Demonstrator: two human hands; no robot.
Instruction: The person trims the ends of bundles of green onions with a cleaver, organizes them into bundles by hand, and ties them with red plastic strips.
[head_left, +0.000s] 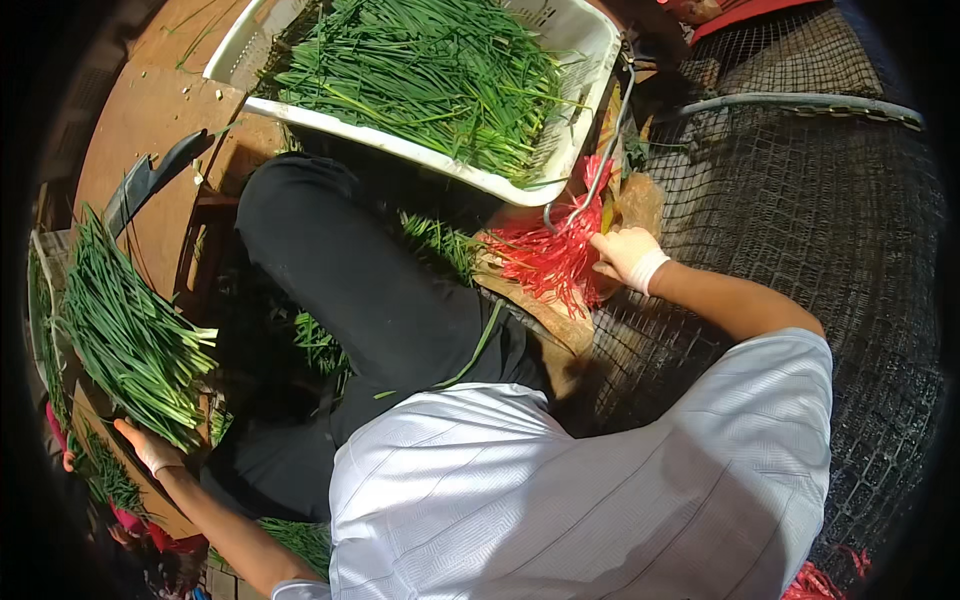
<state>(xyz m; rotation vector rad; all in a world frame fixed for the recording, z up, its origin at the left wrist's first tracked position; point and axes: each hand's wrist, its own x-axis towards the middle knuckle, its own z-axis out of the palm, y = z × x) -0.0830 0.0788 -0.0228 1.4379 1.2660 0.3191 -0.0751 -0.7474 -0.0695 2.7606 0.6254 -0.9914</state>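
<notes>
On the left, a thick bunch of green chives slants over the wooden board, its pale cut ends pointing right. My left hand, in a thin pale glove, is at the lower edge of this bunch and holds it there; some of its fingers are hidden. My right hand, gloved the same way, pinches strands at the right side of a hanging bundle of red plastic tying strips. A bent metal hook passes through the bundle's top, below the corner of a white plastic crate.
Loose green chives fill the crate. A dark curved blade-like tool sticks up from the wooden board. Black netting covers the right side, with a pale tube across it. Another person's hand shows at far left.
</notes>
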